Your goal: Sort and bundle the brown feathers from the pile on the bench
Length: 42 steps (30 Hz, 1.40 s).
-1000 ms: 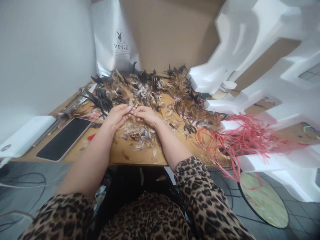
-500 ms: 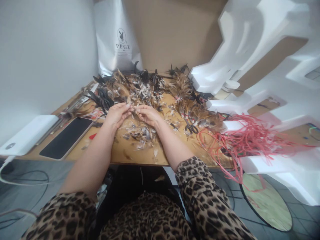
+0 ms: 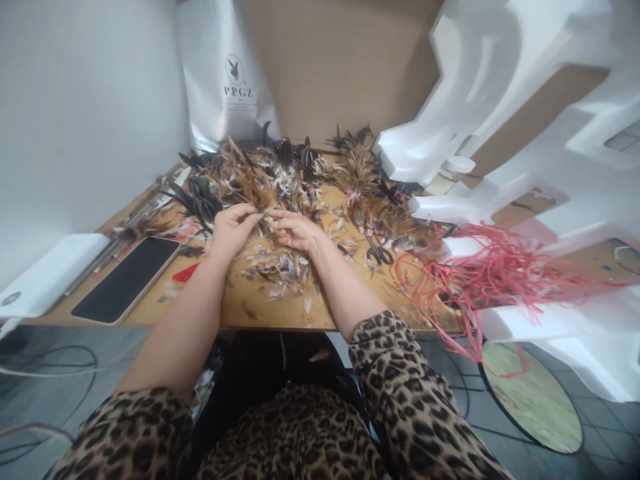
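Note:
My left hand (image 3: 235, 229) and my right hand (image 3: 294, 229) meet over the middle of the table, fingertips close together. Both pinch the base of a brown feather (image 3: 261, 195) whose plume rises above the fingers. Whether it is one feather or a small bunch I cannot tell. Below the hands lies a scatter of loose feather bits and pale fluff (image 3: 280, 267). Behind them spreads a pile of brown and black feathers (image 3: 235, 170), with black feathers (image 3: 197, 197) beside my left hand. A pair of black-handled scissors (image 3: 379, 253) lies right of my right hand.
On the left lie a phone (image 3: 127, 280) and a white power bank (image 3: 50, 273) with a cable. Tangled red ribbon strips (image 3: 490, 273) hang over white foam pieces (image 3: 510, 327) on the right. A silver bag (image 3: 220, 73) stands behind. A red piece (image 3: 186, 273) lies near my left forearm.
The plume at my fingertips now leans more to the right. My hands stay together and have shifted only slightly. The whole view has moved a little.

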Motion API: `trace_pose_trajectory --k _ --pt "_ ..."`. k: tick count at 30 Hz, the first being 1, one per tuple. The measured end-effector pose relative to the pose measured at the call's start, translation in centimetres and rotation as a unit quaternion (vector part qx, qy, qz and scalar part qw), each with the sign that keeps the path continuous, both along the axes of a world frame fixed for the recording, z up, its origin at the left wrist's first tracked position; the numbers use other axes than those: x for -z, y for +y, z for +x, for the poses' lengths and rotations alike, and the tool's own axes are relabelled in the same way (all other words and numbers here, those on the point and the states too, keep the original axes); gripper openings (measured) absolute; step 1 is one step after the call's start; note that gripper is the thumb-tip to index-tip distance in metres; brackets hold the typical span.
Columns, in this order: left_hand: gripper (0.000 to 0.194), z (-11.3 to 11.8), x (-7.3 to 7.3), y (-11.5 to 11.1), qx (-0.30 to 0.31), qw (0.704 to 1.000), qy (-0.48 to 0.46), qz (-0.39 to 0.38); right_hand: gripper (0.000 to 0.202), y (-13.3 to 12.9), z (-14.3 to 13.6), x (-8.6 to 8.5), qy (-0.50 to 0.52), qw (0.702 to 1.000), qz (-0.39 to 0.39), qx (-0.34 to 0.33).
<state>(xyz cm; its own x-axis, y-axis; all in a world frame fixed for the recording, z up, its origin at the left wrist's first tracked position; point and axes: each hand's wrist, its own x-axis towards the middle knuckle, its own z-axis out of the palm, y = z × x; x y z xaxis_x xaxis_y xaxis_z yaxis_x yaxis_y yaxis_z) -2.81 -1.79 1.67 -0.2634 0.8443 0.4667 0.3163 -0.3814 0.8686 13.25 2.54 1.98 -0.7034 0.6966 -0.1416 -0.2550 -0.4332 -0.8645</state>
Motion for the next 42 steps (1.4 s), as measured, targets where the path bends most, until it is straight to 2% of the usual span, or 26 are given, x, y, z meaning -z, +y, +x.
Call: trace_pose_trajectory --k 3,7,12,17,23,27,30,34,38,42 --pt "0.006 0.1 -0.1 -0.1 0.01 1.0 0.005 0.004 0.032 0.1 0.1 0.2 0.012 1.0 -0.001 -0.017" --pt "0.008 0.3 -0.3 -0.3 0.042 0.998 -0.005 -0.037 0.02 0.1 0.2 0.2 0.033 0.999 -0.013 -0.027" --pt "0.007 0.7 -1.0 -0.7 0.061 0.995 -0.027 -0.072 0.018 0.0 0.4 -0.2 0.047 0.998 -0.038 -0.026" --pt "0.005 1.1 -1.5 -1.1 0.112 0.985 -0.056 -0.117 0.018 0.4 0.3 0.2 0.068 0.996 -0.057 -0.028" --pt "0.022 0.8 -0.3 -0.4 0.112 0.973 -0.131 -0.151 0.015 0.6 0.2 0.4 0.061 0.994 -0.086 -0.02" --pt "0.022 0.3 0.7 0.3 0.121 0.97 -0.14 -0.157 0.013 0.4 0.0 0.1 0.073 0.992 -0.105 0.016" --pt "0.019 0.2 0.9 0.6 0.119 0.96 -0.186 -0.174 0.018 0.4 -0.3 0.1 0.066 0.993 -0.072 0.07" --pt "0.017 0.2 0.7 0.5 0.135 0.931 -0.26 -0.215 0.027 0.2 -1.0 0.6 0.023 0.99 0.018 0.141" --pt "0.015 0.3 0.3 0.2 0.164 0.919 -0.275 -0.23 0.024 -0.3 -1.9 0.8 -0.029 0.977 0.11 0.182" --pt "0.016 0.4 0.4 0.2 0.171 0.918 -0.273 -0.233 0.021 -0.7 -2.3 0.7 -0.056 0.959 0.153 0.234"
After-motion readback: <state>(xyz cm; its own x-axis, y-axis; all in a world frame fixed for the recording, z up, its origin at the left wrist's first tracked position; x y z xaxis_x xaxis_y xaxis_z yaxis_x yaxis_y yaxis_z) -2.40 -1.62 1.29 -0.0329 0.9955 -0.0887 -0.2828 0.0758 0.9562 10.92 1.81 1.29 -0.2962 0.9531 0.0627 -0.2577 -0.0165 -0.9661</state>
